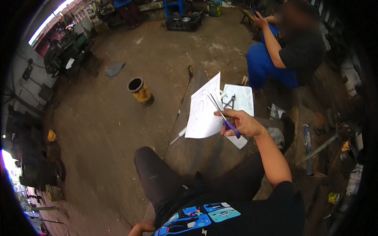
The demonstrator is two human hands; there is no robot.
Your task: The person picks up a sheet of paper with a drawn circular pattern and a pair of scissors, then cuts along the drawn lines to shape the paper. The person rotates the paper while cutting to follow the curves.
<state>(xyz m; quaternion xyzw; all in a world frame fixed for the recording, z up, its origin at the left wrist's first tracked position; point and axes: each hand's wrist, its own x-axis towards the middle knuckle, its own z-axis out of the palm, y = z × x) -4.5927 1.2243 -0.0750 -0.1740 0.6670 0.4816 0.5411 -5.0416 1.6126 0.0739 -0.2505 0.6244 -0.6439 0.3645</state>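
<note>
My right hand [245,124] is closed on scissors [232,128] with purple handles, their blades pointing up and away from me. Close beside the blades stands a white paper sheet [202,112] with curved lines drawn on it, tilted and slightly bent. What holds the sheet up is hidden. Behind the hand, a dark drawing compass [229,103] lies on another printed sheet [245,96]. A thin tool with a white handle [182,132] shows beyond the paper's lower left corner. Low by my hip, my left hand [142,227] is only partly visible, its fingers hidden.
A rusty yellow cylinder [139,91] stands on the floor ahead, left of the bench [183,149]. To the far right sits a person [301,43] in blue trousers. A black crate [185,23] is at the back; metal bars [308,149] lie right of me.
</note>
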